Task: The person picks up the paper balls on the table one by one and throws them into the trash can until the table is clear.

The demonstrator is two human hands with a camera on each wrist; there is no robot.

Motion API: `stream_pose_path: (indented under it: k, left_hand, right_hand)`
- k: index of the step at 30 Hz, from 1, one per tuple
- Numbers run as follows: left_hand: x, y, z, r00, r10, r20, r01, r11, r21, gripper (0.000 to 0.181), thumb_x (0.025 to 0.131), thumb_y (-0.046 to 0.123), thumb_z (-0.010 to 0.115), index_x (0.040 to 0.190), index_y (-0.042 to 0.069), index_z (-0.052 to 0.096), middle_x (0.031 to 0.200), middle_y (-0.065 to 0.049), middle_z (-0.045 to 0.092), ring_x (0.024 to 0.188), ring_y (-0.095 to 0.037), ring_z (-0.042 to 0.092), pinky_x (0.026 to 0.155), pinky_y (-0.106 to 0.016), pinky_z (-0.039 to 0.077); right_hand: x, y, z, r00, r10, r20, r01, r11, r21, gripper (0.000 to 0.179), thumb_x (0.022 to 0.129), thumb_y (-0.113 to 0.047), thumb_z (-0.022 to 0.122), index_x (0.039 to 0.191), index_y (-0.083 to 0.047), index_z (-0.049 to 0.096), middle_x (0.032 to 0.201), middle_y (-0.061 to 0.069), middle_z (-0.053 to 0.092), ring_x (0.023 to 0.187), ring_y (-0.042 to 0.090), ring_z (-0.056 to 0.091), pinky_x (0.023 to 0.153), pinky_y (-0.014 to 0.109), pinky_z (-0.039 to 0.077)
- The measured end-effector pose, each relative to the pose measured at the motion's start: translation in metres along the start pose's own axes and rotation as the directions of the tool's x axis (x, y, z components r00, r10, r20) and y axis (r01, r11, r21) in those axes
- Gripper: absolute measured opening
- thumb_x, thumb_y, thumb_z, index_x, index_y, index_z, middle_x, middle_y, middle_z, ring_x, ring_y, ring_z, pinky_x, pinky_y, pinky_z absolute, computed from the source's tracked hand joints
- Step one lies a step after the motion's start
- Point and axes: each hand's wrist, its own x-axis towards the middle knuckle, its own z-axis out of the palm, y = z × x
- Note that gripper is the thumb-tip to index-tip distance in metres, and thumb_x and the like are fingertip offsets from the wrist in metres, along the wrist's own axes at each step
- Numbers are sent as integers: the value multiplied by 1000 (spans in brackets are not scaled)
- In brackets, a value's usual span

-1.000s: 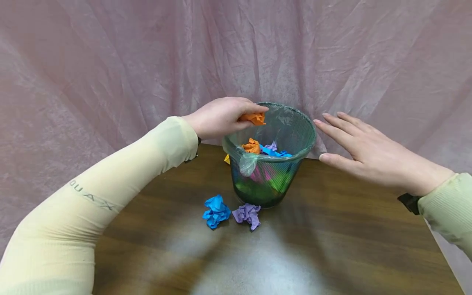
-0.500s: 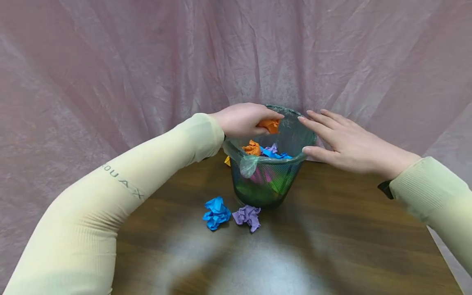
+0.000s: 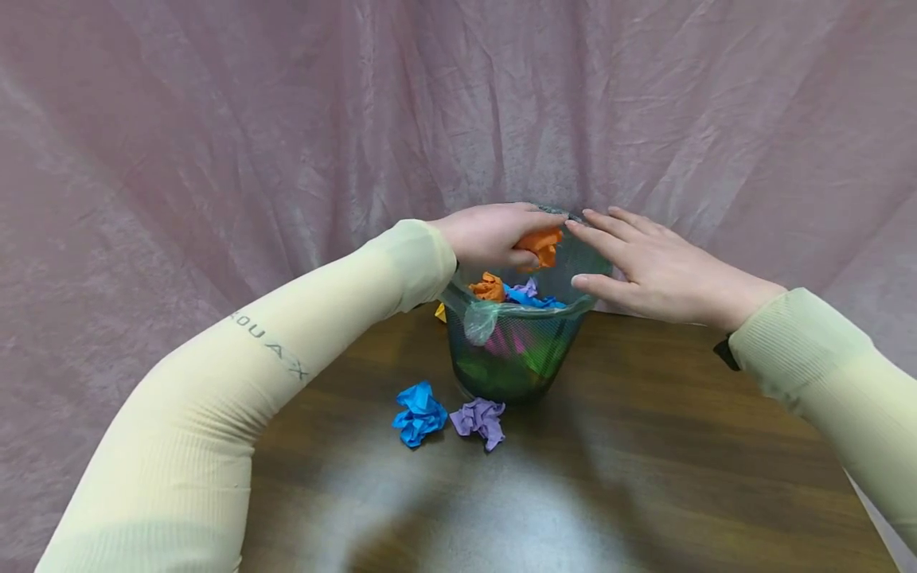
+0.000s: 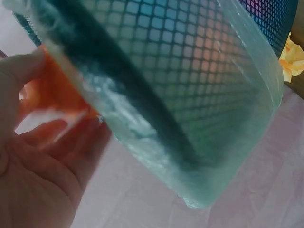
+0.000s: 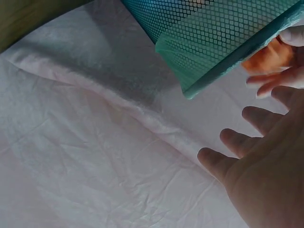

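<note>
My left hand [image 3: 494, 235] holds a crumpled ball of orange paper [image 3: 542, 247] between thumb and fingers, above the mouth of a green mesh wastebasket [image 3: 512, 358]. In the left wrist view the same orange paper [image 4: 59, 88] shows beside the basket's plastic-lined rim [image 4: 128, 90]. My right hand [image 3: 666, 267] hovers at the right side of the rim with its fingers spread and nothing in them. Its fingertips come close to those of the left hand; whether they touch I cannot tell. Inside the basket lie another orange paper ball [image 3: 488, 287] and blue paper [image 3: 530, 298].
On the wooden table [image 3: 645, 446], in front of the basket, sit a blue paper ball [image 3: 419, 415] and a purple one [image 3: 479, 422]. A yellow paper piece [image 3: 440, 313] peeks out behind the basket's left side. A pinkish curtain [image 3: 286, 119] hangs behind.
My left hand has moved right with the orange paper, farther over the basket. The right hand has come left toward it. The basket and the paper balls on the table stay about where they were.
</note>
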Motion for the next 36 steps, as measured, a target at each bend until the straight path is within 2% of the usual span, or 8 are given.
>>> stream_pose_path:
  k: [4,6,10,16,22,26,32,36]
  left_hand:
    - [-2,0,0,998,-69,12,68,998,12,75,104,48,55,166,32,16,171,-2,10,154,-22,22,121,-40,27]
    - [-4,-1,-1,996,-91,-2,91,996,23,74,104,55,51,165,36,14,172,0,4,156,-23,15,123,-42,21]
    - [-11,-4,-4,993,-105,-48,107,994,37,72,103,62,43,165,38,14,172,2,2,157,-22,7,125,-43,10]
    - [-25,-13,-6,989,-93,-110,101,993,62,72,104,61,43,165,34,16,172,-2,2,157,-23,5,125,-45,4]
    - [-46,-32,-8,978,-77,-192,86,996,37,72,105,58,45,165,28,20,171,-7,4,157,-24,6,125,-45,5]
    - [-64,-47,-7,968,-113,-225,112,994,-14,74,105,58,45,166,28,17,171,-6,0,157,-25,4,125,-47,6]
    - [-90,-70,0,947,-199,-252,184,980,-81,76,104,59,45,166,31,10,171,0,-9,157,-28,2,124,-52,7]
    - [-103,-83,9,941,-222,-255,206,974,-90,78,105,55,48,166,27,11,171,-4,-8,157,-31,4,124,-53,9]
  right_hand:
    - [-1,1,1,1000,-12,-5,12,1000,-22,77,103,-64,41,166,-29,12,171,7,11,156,37,5,121,62,10]
    - [-2,1,2,1000,-18,-8,18,999,-32,77,104,-64,41,166,-28,13,171,7,11,156,38,6,121,62,10]
    - [-3,2,4,1000,-22,-18,22,999,-39,77,103,-63,43,166,-27,15,171,9,13,155,40,8,120,63,12]
    - [-8,4,6,999,-30,-35,29,999,-42,78,103,-62,46,166,-27,17,170,8,14,156,37,8,120,63,14]
    - [-22,11,7,1000,13,-28,-14,1000,-10,78,102,-61,48,166,-29,16,171,6,13,156,36,6,120,62,11]
    - [-31,19,10,999,27,-41,-27,1000,0,77,103,-58,50,166,-28,17,171,7,14,155,38,9,120,62,11]
    - [-46,33,15,997,56,-55,-55,998,18,77,103,-55,52,165,-25,20,170,10,16,155,39,10,121,61,9]
    - [-58,42,21,995,81,-55,-79,996,35,76,103,-53,53,165,-25,20,170,10,15,155,40,10,121,61,9]
